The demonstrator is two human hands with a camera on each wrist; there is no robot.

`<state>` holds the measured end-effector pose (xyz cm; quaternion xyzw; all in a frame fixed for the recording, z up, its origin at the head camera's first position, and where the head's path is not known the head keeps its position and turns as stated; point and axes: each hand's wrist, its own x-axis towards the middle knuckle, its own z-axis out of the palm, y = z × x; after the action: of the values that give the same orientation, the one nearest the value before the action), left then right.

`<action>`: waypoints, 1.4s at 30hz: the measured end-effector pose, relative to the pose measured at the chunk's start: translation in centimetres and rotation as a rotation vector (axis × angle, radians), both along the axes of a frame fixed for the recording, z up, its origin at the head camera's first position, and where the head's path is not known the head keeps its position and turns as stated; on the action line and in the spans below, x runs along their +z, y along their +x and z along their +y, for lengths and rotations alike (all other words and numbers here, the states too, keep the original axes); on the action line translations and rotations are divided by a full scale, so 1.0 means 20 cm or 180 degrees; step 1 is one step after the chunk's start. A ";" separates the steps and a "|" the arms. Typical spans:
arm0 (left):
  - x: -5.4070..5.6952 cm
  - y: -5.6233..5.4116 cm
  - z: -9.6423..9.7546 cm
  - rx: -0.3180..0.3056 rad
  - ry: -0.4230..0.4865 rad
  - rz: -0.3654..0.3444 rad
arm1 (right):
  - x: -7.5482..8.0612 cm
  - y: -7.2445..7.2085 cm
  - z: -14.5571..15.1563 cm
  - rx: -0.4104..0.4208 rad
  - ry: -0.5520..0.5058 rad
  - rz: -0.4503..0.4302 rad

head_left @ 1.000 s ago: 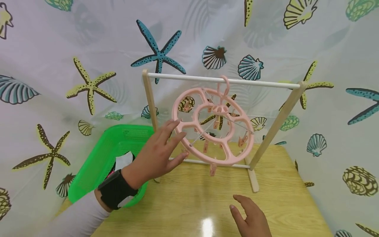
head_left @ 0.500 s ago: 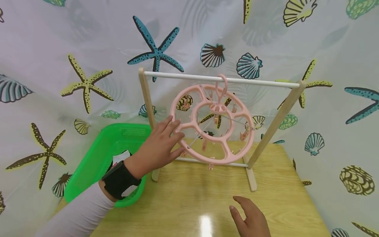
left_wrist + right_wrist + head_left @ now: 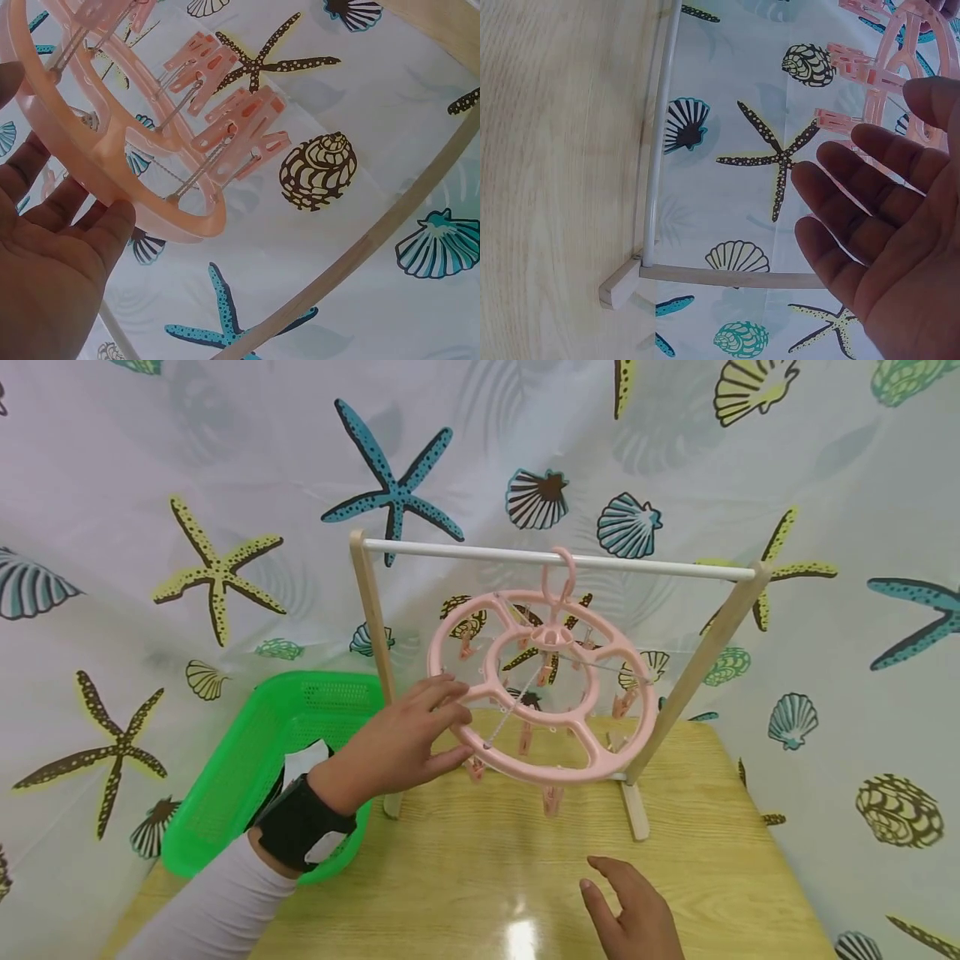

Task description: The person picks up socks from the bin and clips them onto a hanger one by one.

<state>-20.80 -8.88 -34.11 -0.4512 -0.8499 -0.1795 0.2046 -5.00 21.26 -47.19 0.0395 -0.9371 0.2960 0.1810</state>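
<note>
Left hand (image 3: 401,731) clamping pink hanger (image 3: 552,636) at left rim, between thumb and fingers, hiding that stretch. Hanger hanging tilted from white bar (image 3: 465,552), near tabletop's (image 3: 480,860) far edge, clips (image 3: 552,800) dangling. Right hand (image 3: 636,914) hovering over tabletop, holding nothing, thumb and fingers standing apart; head view cutting off its wrist and tabletop's near edge. Green basket (image 3: 221,785) sitting at tabletop's left edge, black wristband (image 3: 296,822) blocking part; white item (image 3: 306,758) inside showing, too covered to identify.

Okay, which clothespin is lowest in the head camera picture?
The clothespin below the bottom middle of the pink hanger's rim. The others visible there all sit higher, including the one by the left hand's thumb.
</note>
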 end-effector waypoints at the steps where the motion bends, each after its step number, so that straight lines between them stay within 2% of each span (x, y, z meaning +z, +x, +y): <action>1: 0.00 0.00 0.00 -0.0008 0.0043 -0.0013 | 0.01 0.00 0.00 0.0001 -0.0019 0.0022; 8: -0.03 0.03 0.00 -0.0048 0.0276 -0.0114 | 0.05 -0.05 0.00 0.0009 -0.0139 0.0220; 12: -0.03 0.04 0.01 -0.0087 0.0341 -0.0167 | 0.10 -0.10 0.01 -0.0022 -0.0355 0.0322; 15: -0.02 0.04 0.01 -0.0089 0.0370 -0.0245 | 0.15 -0.14 0.02 0.0014 -0.0623 0.0198; 18: -0.01 0.04 0.01 -0.0083 0.0371 -0.0351 | 0.21 -0.18 0.02 0.0159 -0.0994 -0.0090; 21: -0.01 0.05 0.01 -0.0070 0.0357 -0.0443 | 0.25 -0.21 0.00 0.0436 -0.1355 -0.0328; 24: 0.00 0.06 0.02 -0.0078 0.0360 -0.0477 | 0.27 -0.25 -0.03 0.0682 -0.1689 -0.0447; 26: 0.00 0.05 0.02 -0.0088 0.0384 -0.0484 | 0.28 -0.27 -0.06 0.0741 -0.1898 -0.0489; 30: 0.00 0.05 0.02 -0.0114 0.0416 -0.0491 | 0.28 -0.30 -0.10 0.0662 -0.2195 -0.0533; 42: -0.01 0.04 0.03 -0.0160 0.0395 -0.0460 | 0.28 -0.32 -0.13 0.0866 -0.2706 -0.0609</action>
<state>-19.97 -8.31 -34.35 -0.4447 -0.8381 -0.2690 0.1657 -11.44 18.62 -41.61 0.0568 -0.7312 0.6777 0.0533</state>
